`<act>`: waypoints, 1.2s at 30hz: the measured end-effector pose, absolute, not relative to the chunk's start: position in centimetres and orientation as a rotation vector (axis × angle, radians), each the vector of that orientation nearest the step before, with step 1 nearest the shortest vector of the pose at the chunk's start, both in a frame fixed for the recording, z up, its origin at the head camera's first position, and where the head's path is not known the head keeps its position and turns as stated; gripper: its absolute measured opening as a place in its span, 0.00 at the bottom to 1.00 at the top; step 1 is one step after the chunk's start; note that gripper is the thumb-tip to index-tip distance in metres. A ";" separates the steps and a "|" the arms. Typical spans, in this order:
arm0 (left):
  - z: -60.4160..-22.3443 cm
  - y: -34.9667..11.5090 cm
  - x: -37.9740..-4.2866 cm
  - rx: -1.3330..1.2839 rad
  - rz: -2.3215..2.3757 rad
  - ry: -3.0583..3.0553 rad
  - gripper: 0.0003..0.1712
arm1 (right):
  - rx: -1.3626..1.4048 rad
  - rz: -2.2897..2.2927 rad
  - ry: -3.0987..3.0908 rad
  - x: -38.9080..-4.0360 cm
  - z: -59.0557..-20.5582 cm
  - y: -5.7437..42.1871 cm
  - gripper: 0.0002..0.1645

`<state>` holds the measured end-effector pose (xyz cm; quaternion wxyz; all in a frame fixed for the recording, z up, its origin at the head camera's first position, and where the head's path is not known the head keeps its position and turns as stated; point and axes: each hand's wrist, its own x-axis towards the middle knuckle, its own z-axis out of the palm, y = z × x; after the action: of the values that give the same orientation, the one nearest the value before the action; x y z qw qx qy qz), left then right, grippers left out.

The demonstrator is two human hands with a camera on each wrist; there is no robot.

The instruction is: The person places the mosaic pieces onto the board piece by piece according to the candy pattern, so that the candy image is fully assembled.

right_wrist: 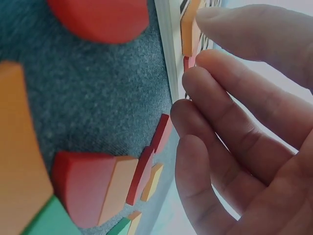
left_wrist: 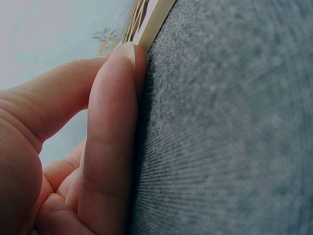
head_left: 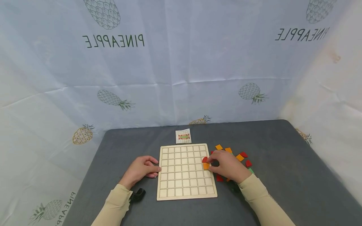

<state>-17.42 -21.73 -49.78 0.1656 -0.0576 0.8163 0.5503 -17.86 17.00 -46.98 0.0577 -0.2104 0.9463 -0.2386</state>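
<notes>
A pale wooden grid board (head_left: 178, 173) lies flat on the table. My left hand (head_left: 142, 169) is at its left edge; in the left wrist view the thumb (left_wrist: 111, 112) and a fingertip come together on that edge (left_wrist: 157, 22). My right hand (head_left: 228, 164) is over the board's right side. Its thumb touches an orange square tile (head_left: 206, 166), and the index fingertip is by a red rounded tile (head_left: 205, 159) just behind it. Both tiles lie in the rightmost column. The right hand's other fingers (right_wrist: 215, 103) are loosely bent, holding nothing.
Loose red, orange and green tiles (head_left: 240, 157) lie right of the board, partly hidden by the right hand. Behind the board is a small pattern card (head_left: 183, 136). A black strap-like object (head_left: 137, 195) sits by the left wrist. Pineapple-print cloth (head_left: 181, 62) hangs behind the table.
</notes>
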 end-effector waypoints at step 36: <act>-49.8 -21.6 -17.4 -0.173 1.575 2.319 0.26 | -0.515 -0.735 2.933 -18.7 -46.2 22.7 0.08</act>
<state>-17.42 -21.63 -49.77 0.1656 -0.0606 0.8143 0.5530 -18.65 22.74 -46.22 0.0370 -0.1677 0.9556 -0.2395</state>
